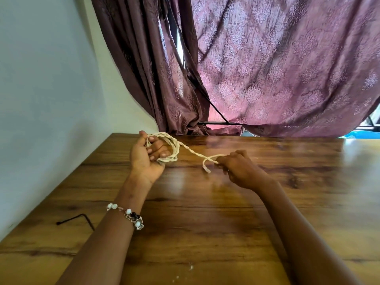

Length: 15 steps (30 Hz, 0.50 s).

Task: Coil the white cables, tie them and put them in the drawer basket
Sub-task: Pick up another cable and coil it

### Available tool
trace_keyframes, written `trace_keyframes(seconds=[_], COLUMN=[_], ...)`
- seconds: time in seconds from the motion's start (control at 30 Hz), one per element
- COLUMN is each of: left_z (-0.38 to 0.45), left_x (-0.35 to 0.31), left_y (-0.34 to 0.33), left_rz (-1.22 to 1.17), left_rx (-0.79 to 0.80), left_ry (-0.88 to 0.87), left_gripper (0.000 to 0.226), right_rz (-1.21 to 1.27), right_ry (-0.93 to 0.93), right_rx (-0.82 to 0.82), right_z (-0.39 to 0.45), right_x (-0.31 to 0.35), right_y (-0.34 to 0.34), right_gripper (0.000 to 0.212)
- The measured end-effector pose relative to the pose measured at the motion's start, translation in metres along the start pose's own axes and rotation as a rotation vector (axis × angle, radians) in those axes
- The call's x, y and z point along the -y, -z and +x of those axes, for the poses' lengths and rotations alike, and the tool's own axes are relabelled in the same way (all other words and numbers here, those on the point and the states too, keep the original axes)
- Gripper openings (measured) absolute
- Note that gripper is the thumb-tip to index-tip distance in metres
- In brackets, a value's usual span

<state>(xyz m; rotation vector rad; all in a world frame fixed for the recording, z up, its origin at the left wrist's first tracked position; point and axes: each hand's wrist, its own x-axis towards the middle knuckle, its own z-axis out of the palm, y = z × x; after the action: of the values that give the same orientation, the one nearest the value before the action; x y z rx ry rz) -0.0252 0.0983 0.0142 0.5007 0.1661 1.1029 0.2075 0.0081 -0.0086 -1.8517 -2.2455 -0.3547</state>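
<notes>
A twisted white cable [173, 148] is wound in several loops around the fingers of my left hand [147, 155], which is palm-up with fingers curled through the coil. A single strand runs right from the coil to my right hand [239, 168], which grips it near its free end. The loose end [206, 168] curls in a small loop just left of that hand, above the wooden table [205, 223]. No drawer basket is in view.
A thin black bent wire [76, 219] lies on the table near the left edge, by the white wall. Purple patterned curtains [267, 68] hang behind the table's far edge. A beaded bracelet sits on my left wrist.
</notes>
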Motion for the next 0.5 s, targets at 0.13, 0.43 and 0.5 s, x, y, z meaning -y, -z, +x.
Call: trace_keyframes(seconds=[0.13, 0.43, 0.5], left_z=[0.001, -0.016, -0.021], left_x=[0.005, 0.036, 0.043], left_y=[-0.003, -0.011, -0.013], left_rz=[0.040, 0.868, 0.862], left_rx=[0.015, 0.199, 0.318], left_ry=[-0.073, 0.161, 0.286], left_gripper=[0.042, 0.010, 0.013], right_rz=[-0.320, 0.111, 0.319], right_ry=[0.170, 0.426, 0.307], right_rx=[-0.165, -0.489, -0.497], right_z=[0.003, 0.013, 0.010], right_x=[0.031, 0.062, 0.055], right_y=[0.017, 0.026, 0.031], right_gripper=[0.060, 0.018, 0.026])
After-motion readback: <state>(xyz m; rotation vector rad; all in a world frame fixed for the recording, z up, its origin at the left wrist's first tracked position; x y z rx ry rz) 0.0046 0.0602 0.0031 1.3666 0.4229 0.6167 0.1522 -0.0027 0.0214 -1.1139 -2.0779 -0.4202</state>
